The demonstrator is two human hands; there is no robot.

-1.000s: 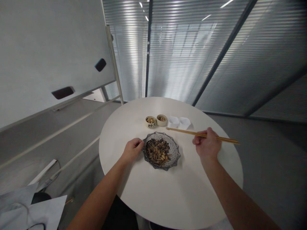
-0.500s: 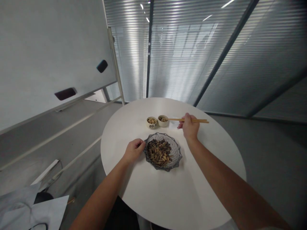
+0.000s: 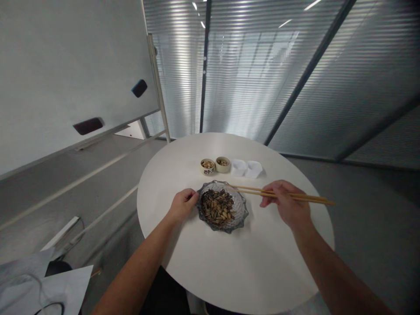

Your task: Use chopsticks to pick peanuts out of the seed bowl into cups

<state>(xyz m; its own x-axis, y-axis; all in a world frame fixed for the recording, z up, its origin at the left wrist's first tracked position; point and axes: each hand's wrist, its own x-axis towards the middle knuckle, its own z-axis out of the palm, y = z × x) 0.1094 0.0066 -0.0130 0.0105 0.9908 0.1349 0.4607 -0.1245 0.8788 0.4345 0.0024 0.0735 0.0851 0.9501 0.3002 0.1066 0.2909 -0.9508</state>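
My left hand is closed on the left rim of a scalloped glass bowl. Dark striped sunflower seeds and some paler nuts fill the bowl's left and middle part. In my right hand is a pair of wooden chopsticks, pointing left. Their tips reach over the bowl's upper right rim, with nothing visible between them. Beyond the bowl stand two small cream cups, a left one with dark lettering and a right one, both holding nuts. Two white angular dishes sit beside them.
Everything rests on a round white table. A whiteboard on a metal frame stands at the left, with two dark erasers on it. Glass partitions with blinds rise behind the table. Papers and a cable lie at the lower left.
My right hand has moved back and right with the chopsticks, from the right cup to above the glass bowl. The white dishes are now uncovered. My left hand stays on the rim.
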